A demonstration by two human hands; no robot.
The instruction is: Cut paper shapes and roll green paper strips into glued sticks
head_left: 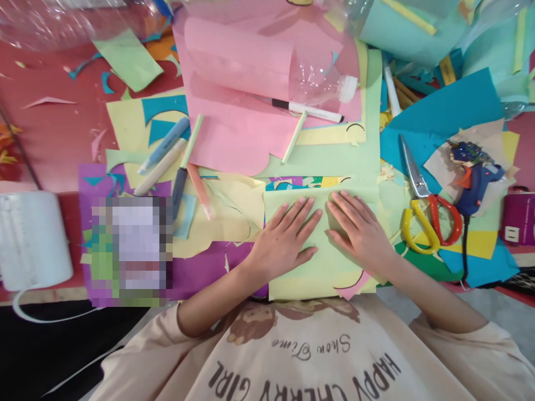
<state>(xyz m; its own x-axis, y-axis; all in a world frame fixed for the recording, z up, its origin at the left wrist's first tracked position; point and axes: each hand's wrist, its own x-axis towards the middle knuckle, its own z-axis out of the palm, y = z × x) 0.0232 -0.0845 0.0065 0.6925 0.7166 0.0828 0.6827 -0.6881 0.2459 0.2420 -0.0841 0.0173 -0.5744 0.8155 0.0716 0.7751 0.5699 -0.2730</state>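
Observation:
Both my hands lie palm down on a pale green sheet of paper (301, 278) at the near edge of the table. My left hand (286, 239) rests on its left half with the fingers spread. On the right half, my right hand (355, 231) also lies flat, fingertips near the sheet's far edge. That far edge looks folded or raised, with a narrow strip of coloured pieces showing just beyond it. A pink scrap (353, 285) pokes out at the sheet's near right corner.
Scissors (430, 206) with red and yellow handles and a blue glue gun (478, 186) lie to the right. Beyond are a pink-wrapped plastic bottle (251, 55) and a marker (309, 109). Pens (165, 145) and scraps lie left, near a white roll or container (35, 239).

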